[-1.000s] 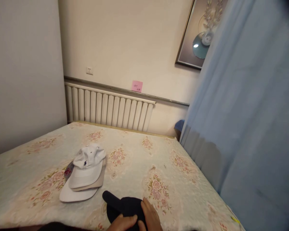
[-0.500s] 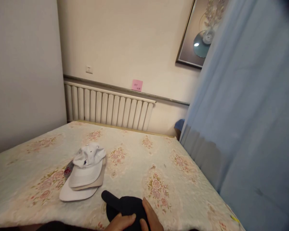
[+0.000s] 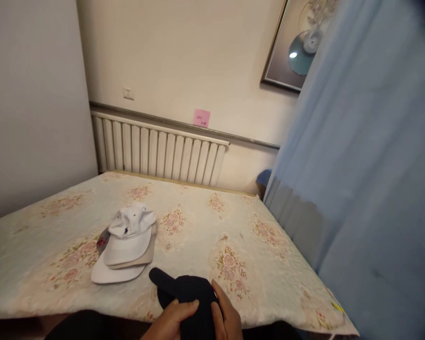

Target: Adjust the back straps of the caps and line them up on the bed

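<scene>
Black cap (image 3: 184,293), brim pointing far-left, held in both hands (image 3: 198,318).

Head view, down over bed (image 3: 198,226)

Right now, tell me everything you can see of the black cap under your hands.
The black cap lies at the near edge of the bed, dark cloth, its brim pointing left and away toward the stack of white caps, which it does not touch. The left hand and right hand both grip its crown from the near side, hiding its back.
</scene>
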The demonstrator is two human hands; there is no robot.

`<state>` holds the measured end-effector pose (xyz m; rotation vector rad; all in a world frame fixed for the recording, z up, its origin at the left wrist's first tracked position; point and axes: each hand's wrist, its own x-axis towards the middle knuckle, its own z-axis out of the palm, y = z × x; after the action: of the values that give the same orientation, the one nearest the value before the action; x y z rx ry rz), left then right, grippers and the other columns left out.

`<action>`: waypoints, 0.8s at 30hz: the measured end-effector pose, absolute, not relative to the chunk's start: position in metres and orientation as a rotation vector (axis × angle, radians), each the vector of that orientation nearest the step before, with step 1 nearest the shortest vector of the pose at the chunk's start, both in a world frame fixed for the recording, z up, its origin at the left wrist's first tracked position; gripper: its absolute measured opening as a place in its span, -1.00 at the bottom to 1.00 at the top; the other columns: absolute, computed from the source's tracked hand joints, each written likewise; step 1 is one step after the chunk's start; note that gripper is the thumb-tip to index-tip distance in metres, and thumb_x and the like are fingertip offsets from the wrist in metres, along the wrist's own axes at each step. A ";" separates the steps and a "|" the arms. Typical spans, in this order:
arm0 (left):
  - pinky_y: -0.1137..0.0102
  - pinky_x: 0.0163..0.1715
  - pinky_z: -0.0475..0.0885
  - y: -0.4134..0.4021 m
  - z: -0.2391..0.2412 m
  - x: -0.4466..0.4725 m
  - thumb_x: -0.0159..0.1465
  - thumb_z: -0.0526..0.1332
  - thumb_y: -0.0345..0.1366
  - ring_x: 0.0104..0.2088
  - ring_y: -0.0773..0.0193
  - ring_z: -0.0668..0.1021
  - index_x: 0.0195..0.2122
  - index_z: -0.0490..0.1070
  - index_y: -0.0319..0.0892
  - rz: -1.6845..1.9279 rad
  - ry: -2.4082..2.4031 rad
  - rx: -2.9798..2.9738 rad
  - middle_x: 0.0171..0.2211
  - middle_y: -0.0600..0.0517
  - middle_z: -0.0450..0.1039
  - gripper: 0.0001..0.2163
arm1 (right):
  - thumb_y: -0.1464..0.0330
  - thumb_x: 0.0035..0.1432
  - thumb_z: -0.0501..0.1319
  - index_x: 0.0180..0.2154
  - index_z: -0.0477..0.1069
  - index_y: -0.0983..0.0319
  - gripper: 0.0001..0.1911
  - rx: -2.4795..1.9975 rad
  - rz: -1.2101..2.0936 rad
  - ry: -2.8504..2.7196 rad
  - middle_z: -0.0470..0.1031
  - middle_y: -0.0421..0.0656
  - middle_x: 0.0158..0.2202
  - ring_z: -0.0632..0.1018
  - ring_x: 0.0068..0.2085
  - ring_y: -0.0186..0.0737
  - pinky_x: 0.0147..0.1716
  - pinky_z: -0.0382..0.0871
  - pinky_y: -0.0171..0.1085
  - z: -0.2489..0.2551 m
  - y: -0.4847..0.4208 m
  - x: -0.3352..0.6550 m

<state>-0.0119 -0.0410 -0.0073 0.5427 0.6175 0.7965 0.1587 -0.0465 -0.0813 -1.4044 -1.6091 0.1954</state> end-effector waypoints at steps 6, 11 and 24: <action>0.37 -0.26 0.43 -0.033 -0.008 -0.003 0.06 0.33 -0.38 -0.37 0.21 0.57 -0.39 0.51 -0.32 0.810 0.646 0.505 -0.40 -0.09 0.56 -0.89 | 0.38 0.22 0.03 0.19 0.14 0.19 -0.51 -1.419 0.093 -1.674 0.21 -0.06 0.21 0.25 0.21 -0.06 0.14 0.22 0.03 -0.044 -0.064 0.146; 0.49 -0.36 0.40 -0.035 -0.009 0.002 0.03 0.32 -0.48 -0.47 0.35 0.53 -0.46 0.48 -0.31 0.841 0.723 0.502 -0.53 0.02 0.51 -0.96 | 0.38 0.20 0.08 0.21 0.07 0.22 -0.45 -1.233 -0.044 -1.996 0.15 -0.03 0.24 0.11 0.27 -0.04 0.21 0.02 0.13 -0.025 -0.070 0.128; 0.27 -0.08 0.37 -0.032 -0.006 -0.008 0.08 0.31 -0.39 -0.22 0.08 0.58 -0.25 0.53 -0.35 0.753 0.588 0.582 -0.26 -0.18 0.56 -0.79 | 0.18 0.24 -0.02 0.05 0.36 0.20 -0.56 -1.472 0.778 -1.287 0.39 -0.08 0.08 0.37 0.13 -0.10 0.16 0.16 -0.06 -0.060 -0.057 0.170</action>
<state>-0.0080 -0.0321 -0.0065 0.5823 0.5882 0.7527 0.1699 -0.0571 -0.0596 -1.4722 -1.2868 0.7780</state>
